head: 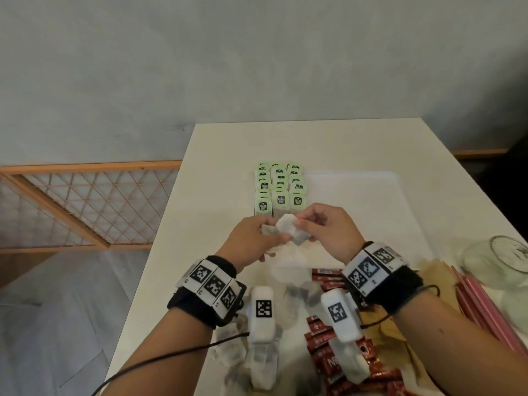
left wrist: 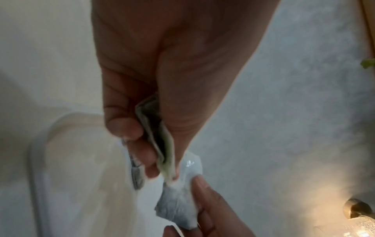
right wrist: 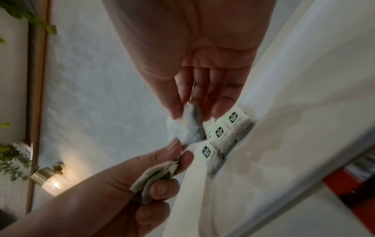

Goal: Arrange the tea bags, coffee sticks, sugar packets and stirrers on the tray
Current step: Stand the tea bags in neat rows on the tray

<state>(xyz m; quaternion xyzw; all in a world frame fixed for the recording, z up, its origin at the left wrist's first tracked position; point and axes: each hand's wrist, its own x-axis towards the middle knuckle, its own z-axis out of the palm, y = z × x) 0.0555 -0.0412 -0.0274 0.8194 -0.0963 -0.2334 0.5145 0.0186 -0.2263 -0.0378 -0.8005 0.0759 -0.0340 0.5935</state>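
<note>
Above the near left part of the white tray point(head: 371, 210) my two hands meet. My left hand point(head: 267, 234) grips a small stack of tea bags point(left wrist: 162, 144) between thumb and fingers. My right hand point(head: 303, 224) pinches one loose tea bag point(head: 288, 232) with thumb and forefinger, its other end touching the left hand's thumb. In the right wrist view this tea bag point(right wrist: 190, 128) hangs from the right hand point(right wrist: 188, 112). Rows of tea bags with green tags point(head: 280, 190) lie on the tray's left side.
Red coffee sticks point(head: 328, 338) and loose tea bags point(head: 234, 347) lie on the table in front of the tray. Pink stirrers point(head: 485, 310), brown packets point(head: 434, 270) and a glass jar point(head: 508, 252) are at the right. The table's left edge is close to my left arm.
</note>
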